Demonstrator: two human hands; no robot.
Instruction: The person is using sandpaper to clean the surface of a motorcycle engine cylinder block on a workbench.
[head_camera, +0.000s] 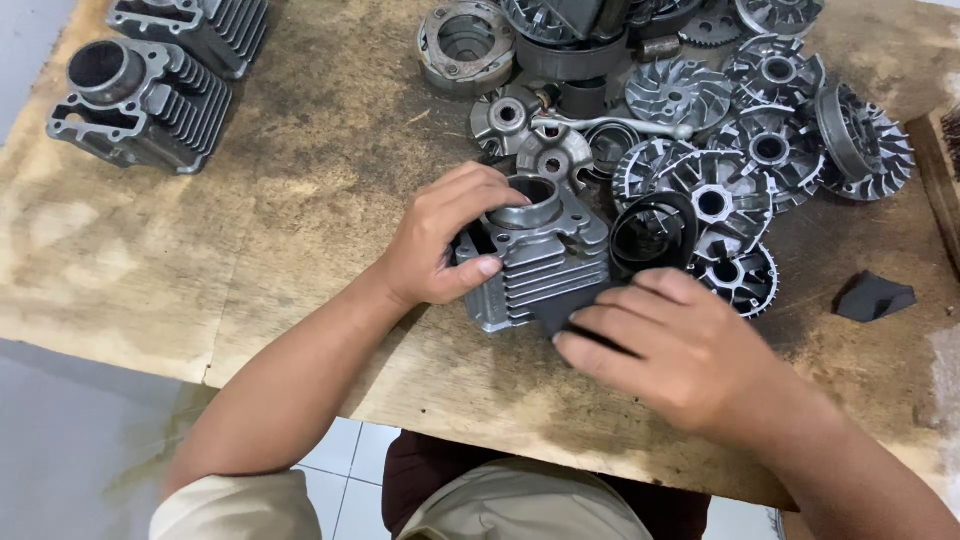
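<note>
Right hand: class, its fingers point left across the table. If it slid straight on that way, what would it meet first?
The right hand already presses a dark piece against the finned engine cylinder, so it would likely push into that cylinder first; beyond it lies the left hand.

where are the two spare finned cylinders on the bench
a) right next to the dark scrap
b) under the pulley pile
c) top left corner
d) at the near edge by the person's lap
c: the two spare cylinders sit together at the top left corner of the bench, well apart from the cylinder that the left hand grips and the right hand touches.
</note>
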